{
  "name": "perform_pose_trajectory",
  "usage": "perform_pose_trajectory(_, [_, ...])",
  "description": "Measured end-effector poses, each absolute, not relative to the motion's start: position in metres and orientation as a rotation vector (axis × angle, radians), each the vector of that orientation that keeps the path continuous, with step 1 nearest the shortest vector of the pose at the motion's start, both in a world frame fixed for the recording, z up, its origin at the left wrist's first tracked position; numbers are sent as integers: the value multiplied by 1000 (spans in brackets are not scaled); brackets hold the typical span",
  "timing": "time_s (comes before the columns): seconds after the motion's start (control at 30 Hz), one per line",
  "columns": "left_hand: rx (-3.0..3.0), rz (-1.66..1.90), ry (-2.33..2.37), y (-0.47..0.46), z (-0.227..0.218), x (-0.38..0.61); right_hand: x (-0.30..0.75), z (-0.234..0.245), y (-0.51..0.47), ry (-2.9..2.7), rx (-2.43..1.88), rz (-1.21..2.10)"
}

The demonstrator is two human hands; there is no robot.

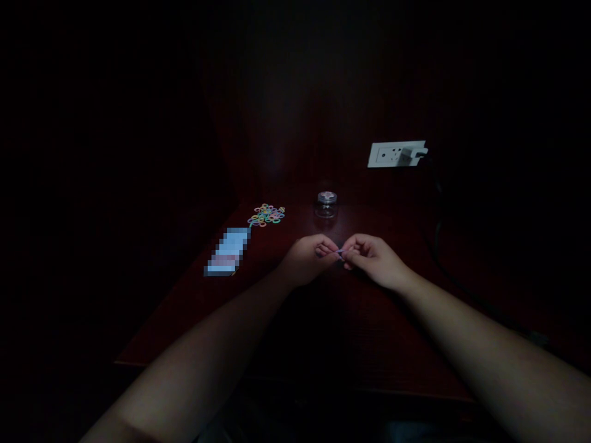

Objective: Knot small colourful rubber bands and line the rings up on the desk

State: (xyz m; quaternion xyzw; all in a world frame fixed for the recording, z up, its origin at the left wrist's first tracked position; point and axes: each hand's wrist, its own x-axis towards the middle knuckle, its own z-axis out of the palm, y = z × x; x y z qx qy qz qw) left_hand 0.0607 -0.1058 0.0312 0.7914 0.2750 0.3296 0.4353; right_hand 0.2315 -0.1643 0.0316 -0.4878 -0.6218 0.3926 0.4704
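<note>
Red-brown wood table [378, 344], dimly lit; I log the items as I see them from my station.

- Left hand [307, 258]: fingers closed in a tight pinch on one end of a small bluish band [340, 252].
- Right hand [372, 258]: pinched the same way on the other end.
- Band: over the middle of the table, between the two hands, which nearly touch. Its long axis runs left to right across my view. Neither hand is nearer; both grip it.
- Pile [266, 215] of coloured bands: beyond the left hand and to its left, well apart.
- Jar [326, 205], small, clear, lidded: straight beyond the hands, right of the pile.
- Blue flat item [227, 251]: left of the left hand, blurred; I cannot tell what it is.
- Socket [397, 154]: on the wall, plug in it; cable [438, 246] drops at right.
</note>
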Motion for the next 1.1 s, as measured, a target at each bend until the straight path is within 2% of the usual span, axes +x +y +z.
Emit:
perform_pose_trajectory(0.37, [1904, 785, 620, -108, 35, 60, 231, 32, -165, -1602, -1195, 792])
perform_pose_trajectory(0.9, [1851, 809, 615, -104, 30, 61, 232, 31, -163, -1486, -1158, 971])
perform_pose_trajectory(1.1, [1785, 816, 630, -105, 30, 64, 230, 33, -165, -1531, -1073, 938])
